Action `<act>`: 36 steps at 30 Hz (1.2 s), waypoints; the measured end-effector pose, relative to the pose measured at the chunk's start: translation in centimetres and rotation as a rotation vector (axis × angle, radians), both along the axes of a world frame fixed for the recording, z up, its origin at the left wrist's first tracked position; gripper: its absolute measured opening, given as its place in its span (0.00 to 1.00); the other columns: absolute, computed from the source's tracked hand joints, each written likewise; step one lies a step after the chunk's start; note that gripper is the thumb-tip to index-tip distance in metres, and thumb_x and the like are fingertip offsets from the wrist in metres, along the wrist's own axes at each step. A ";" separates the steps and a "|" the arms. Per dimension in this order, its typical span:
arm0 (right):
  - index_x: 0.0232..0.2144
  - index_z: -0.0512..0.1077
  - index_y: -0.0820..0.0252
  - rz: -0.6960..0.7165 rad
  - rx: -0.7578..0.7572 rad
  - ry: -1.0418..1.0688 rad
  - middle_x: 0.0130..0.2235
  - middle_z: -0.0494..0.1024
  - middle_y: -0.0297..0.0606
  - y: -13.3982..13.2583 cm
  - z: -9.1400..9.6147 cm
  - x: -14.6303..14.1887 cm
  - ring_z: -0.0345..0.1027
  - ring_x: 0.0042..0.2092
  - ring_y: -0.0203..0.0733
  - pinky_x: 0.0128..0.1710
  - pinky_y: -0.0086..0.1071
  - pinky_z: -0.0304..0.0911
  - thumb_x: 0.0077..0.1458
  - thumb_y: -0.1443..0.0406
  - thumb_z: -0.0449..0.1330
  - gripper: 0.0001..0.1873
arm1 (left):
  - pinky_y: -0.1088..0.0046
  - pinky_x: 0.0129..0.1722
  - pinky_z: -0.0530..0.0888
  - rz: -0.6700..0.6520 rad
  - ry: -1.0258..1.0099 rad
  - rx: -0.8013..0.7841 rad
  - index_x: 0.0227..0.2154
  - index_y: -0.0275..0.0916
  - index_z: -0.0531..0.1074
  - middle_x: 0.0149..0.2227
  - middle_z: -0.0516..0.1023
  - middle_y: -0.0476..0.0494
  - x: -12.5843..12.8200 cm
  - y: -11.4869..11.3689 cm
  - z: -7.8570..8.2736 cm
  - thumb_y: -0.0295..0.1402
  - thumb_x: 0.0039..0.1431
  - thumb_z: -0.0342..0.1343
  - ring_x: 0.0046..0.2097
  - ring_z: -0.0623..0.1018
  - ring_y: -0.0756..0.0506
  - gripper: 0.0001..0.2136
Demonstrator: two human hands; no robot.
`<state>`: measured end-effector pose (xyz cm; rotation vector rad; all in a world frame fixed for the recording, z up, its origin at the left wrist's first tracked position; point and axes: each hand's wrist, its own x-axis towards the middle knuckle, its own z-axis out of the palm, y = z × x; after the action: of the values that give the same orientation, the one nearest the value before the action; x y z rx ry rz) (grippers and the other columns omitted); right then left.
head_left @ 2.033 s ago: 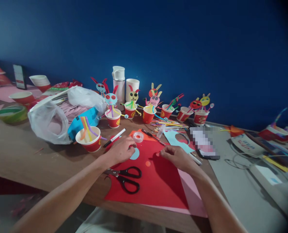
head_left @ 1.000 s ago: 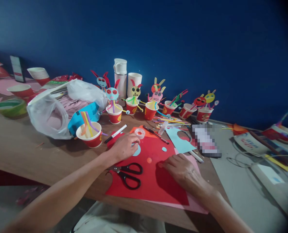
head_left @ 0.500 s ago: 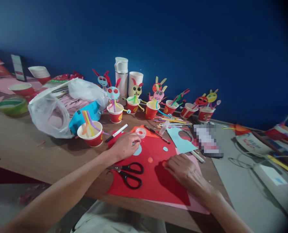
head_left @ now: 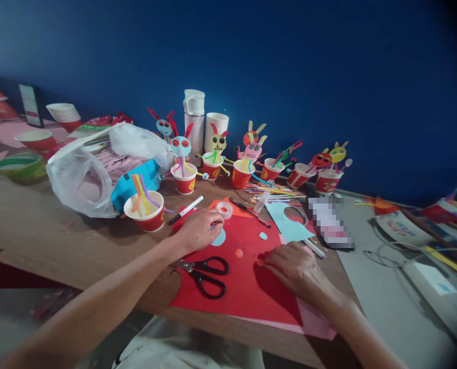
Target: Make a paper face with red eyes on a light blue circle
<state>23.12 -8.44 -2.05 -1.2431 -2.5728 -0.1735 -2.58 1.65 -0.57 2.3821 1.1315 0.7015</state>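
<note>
- The large red paper sheet [head_left: 247, 287] lies flat on the near edge of the brown wooden table [head_left: 32, 230], over a pink sheet [head_left: 316, 323] that shows at its right and near edges.
- The left hand [head_left: 199, 230] rests at the sheet's far-left part, fingers curled, touching a light-blue paper disc [head_left: 219, 239]; whether it pinches anything cannot be told.
- The right hand [head_left: 293, 266] lies palm down on the sheet's right part, fingers loosely bent, fingertips at a small orange paper dot [head_left: 259, 262].
- Between the hands lie another orange dot [head_left: 239, 253] and a small blue dot [head_left: 263, 236].
- Black-handled scissors [head_left: 205, 274] lie closed on the sheet, near the left hand.
- A clear tape roll [head_left: 224, 209] sits just beyond the left hand.
- A red paper cup holding coloured straws [head_left: 145, 210] stands to the left, a white plastic bag [head_left: 82, 179] beyond it.
- A row of red cups with paper faces [head_left: 251, 164] lines the far blue wall [head_left: 290, 61].
</note>
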 end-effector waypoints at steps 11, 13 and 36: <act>0.31 0.72 0.61 -0.012 0.090 -0.136 0.24 0.69 0.38 -0.8 1.0 -0.8 0.62 0.30 0.38 0.33 0.33 0.50 0.55 0.71 0.47 0.13 | 0.75 0.41 0.67 -0.013 -0.012 0.006 0.29 0.38 0.74 0.35 0.77 0.46 -0.1 0.1 -0.1 0.26 0.53 0.49 0.38 0.74 0.47 0.08; 0.31 0.72 0.62 -0.009 0.097 -0.143 0.24 0.69 0.38 -0.9 1.0 -0.9 0.62 0.30 0.39 0.34 0.33 0.50 0.56 0.71 0.47 0.13 | 0.75 0.41 0.67 -0.014 -0.013 0.004 0.30 0.38 0.74 0.35 0.77 0.46 -0.1 0.1 0.1 0.26 0.53 0.49 0.39 0.74 0.47 0.08; 0.31 0.73 0.60 -0.028 0.086 -0.188 0.25 0.72 0.37 -1.4 1.7 -1.4 0.62 0.28 0.38 0.33 0.34 0.47 0.59 0.69 0.49 0.13 | 0.74 0.41 0.69 -0.031 -0.020 -0.010 0.30 0.40 0.74 0.36 0.78 0.45 -0.4 0.1 0.1 0.28 0.54 0.48 0.39 0.75 0.46 0.09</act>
<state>21.70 -9.81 -0.35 -1.2880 -2.6725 -0.4214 -2.97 1.77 -0.45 2.3742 1.0850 0.7065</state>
